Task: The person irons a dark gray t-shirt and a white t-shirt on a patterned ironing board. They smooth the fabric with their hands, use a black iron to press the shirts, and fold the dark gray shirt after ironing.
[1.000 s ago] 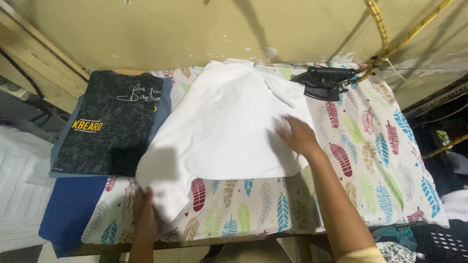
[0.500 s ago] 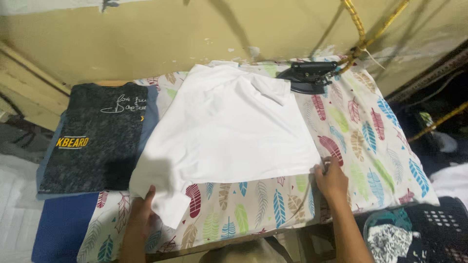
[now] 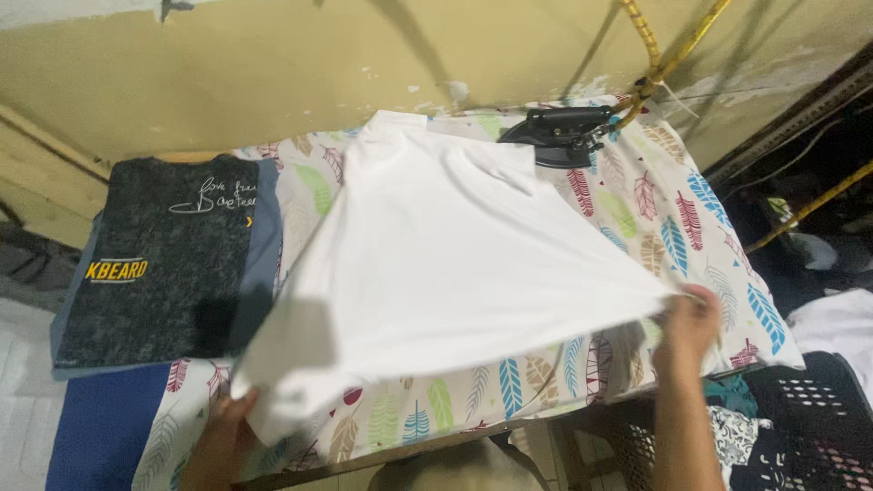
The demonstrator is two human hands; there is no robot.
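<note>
Head view, around: a black iron (image 3: 559,135) rests at the far edge of the surface (image 3: 691,218), just beyond the white garment (image 3: 455,264); a folded dark grey shirt (image 3: 155,264) lies on a blue-grey stack to the left, beside the garment; a dark perforated basket (image 3: 809,418) with clothes stands at the lower right.
Garment: it is spread over the middle of the surface, its near hem lifted off the cover between both hands.
Left hand (image 3: 223,436): grip closed, pinching the near left corner of the hem.
Right hand (image 3: 688,318): grip closed, pinching the near right corner, which is pulled taut.
Materials: the garment is smooth, soft white cloth; the shirt is speckled with a pale print.
Surface: it is padded, covered in white fabric with coloured feathers; a blue cloth (image 3: 100,427) hangs at its left end.
Room: a scuffed yellow wall (image 3: 273,82) stands behind, with yellow cords (image 3: 668,59) at the upper right.
</note>
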